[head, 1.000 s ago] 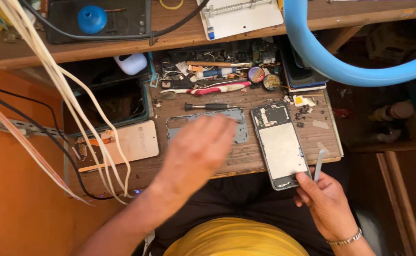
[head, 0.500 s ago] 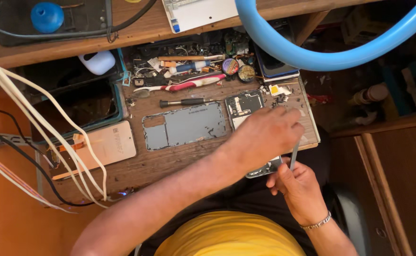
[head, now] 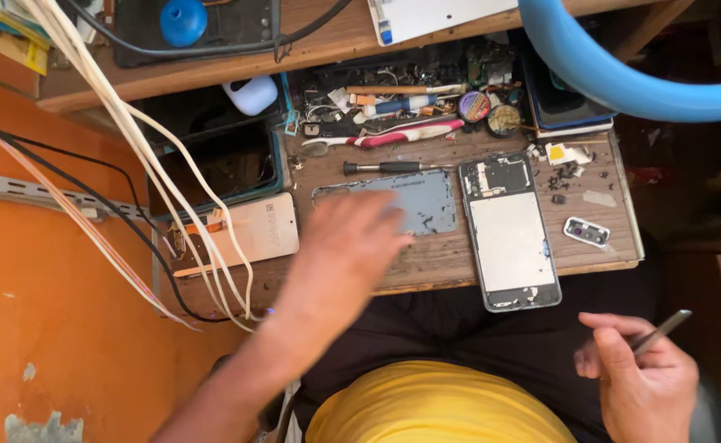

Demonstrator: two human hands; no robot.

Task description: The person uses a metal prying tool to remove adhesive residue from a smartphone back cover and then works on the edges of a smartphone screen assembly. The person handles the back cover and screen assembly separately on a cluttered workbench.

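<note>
An opened phone body (head: 510, 230) lies on the small wooden bench (head: 442, 258), its insides up, its near end over the front edge. To its left lies a grey back cover (head: 414, 197). My left hand (head: 348, 242) is blurred, fingers spread, over the near left part of that cover; I cannot tell whether it touches it. My right hand (head: 643, 381) is low at the right, off the bench, pinching thin metal tweezers (head: 660, 331) that point up and right.
A screwdriver (head: 393, 167) lies behind the cover. A beige phone panel (head: 249, 234) sits at the left. A camera lens frame (head: 587, 232) and small parts lie at the right. Tools crowd the back. White cables (head: 130, 131) hang at left, a blue hose (head: 615, 74) overhead.
My left hand has swung left from the opened phone to the grey cover. My right hand with the tweezers has drawn back down and right, away from the phone.
</note>
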